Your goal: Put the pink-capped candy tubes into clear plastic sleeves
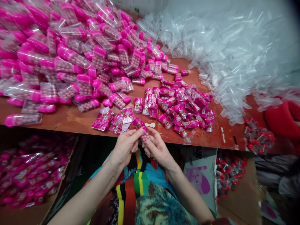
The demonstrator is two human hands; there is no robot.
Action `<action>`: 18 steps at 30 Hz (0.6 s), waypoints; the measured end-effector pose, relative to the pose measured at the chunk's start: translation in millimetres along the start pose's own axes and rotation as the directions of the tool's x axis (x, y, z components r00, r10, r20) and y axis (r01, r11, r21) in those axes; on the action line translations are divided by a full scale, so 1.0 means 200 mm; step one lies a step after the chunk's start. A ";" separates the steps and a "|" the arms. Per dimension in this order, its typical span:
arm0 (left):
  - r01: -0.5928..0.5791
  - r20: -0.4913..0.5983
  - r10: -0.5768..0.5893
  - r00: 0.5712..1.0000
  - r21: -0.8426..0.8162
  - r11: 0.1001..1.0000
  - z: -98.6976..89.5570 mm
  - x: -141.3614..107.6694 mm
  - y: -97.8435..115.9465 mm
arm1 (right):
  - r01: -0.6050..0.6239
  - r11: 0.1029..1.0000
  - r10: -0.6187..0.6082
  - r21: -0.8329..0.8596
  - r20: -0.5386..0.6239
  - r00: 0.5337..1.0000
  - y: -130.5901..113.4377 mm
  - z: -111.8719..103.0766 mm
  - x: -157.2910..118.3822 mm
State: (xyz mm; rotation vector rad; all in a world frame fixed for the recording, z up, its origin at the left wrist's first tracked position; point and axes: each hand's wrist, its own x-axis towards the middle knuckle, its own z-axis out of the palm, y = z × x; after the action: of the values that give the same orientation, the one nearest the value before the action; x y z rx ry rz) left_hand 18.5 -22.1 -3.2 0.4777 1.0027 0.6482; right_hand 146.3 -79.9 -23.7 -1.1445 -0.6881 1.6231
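Observation:
At the table's front edge, both my hands hold one candy bottle (145, 136) with a printed pink sleeve (138, 123) at its upper end. My left hand (126, 145) pinches the sleeve and bottle from the left. On the right, my right hand (157, 145) has its fingers closed round the bottle's lower part. Just beyond my hands lie flat pink printed sleeves (122, 120). A pile of sleeved pink bottles (185, 104) sits to their right. Unsleeved pink-capped bottles (77, 59) with pale pink balls are heaped at the left.
Clear plastic tubes (217, 59) are heaped at the back right. A red container (282, 118) stands at the right beside small red-capped pieces (259, 136). Below the wooden table (72, 120), boxes hold wrapped pink bottles (35, 172) and red-capped pieces (229, 175).

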 end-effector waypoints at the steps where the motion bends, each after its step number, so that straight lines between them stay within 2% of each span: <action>1: 0.004 0.001 -0.004 1.000 0.005 1.000 0.00 0.00 0.00 | -0.006 1.000 0.006 -0.011 -0.004 1.000 0.00 0.00 -0.01; 4: 0.002 -0.003 -0.002 1.000 0.039 0.999 0.01 0.01 -0.02 | 0.059 0.988 -0.074 -0.140 -0.105 0.992 0.02 0.03 -0.02; 6: -0.035 -0.026 0.036 0.999 0.053 0.998 0.01 0.01 -0.03 | 0.142 0.934 -0.206 -0.327 -0.170 0.964 0.03 0.05 -0.02; 8: -0.068 -0.066 0.071 0.995 0.048 0.996 0.02 0.01 -0.04 | 0.178 0.888 -0.280 -0.423 -0.191 0.941 0.03 0.07 -0.01; 9: -0.068 -0.082 0.071 0.994 0.039 0.997 0.02 0.01 -0.03 | 0.167 0.902 -0.259 -0.399 -0.189 0.947 0.02 0.08 -0.01; 11: -0.031 -0.071 0.031 0.997 0.012 0.999 0.02 0.01 -0.02 | 0.102 0.971 -0.137 -0.218 -0.150 0.979 0.01 0.07 0.00; 14: 0.035 0.042 -0.034 0.999 -0.022 0.999 0.02 0.00 -0.01 | -0.052 0.993 0.051 0.105 0.015 0.999 -0.01 0.03 0.00; 16: 0.039 0.073 -0.038 0.997 -0.013 0.999 0.03 0.00 -0.01 | -0.083 0.978 0.071 0.190 0.066 0.995 -0.01 0.01 0.00; 18: 0.040 0.022 -0.041 0.999 0.042 0.998 0.03 -0.01 -0.03 | -0.049 0.988 0.045 0.149 0.030 0.999 0.00 -0.01 0.00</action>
State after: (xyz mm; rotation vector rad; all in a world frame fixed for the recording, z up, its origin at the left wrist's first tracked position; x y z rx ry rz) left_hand 25.2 -28.6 -3.6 0.4987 1.0035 0.5852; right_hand 147.5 -81.1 -24.7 -1.0388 -0.5502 1.7021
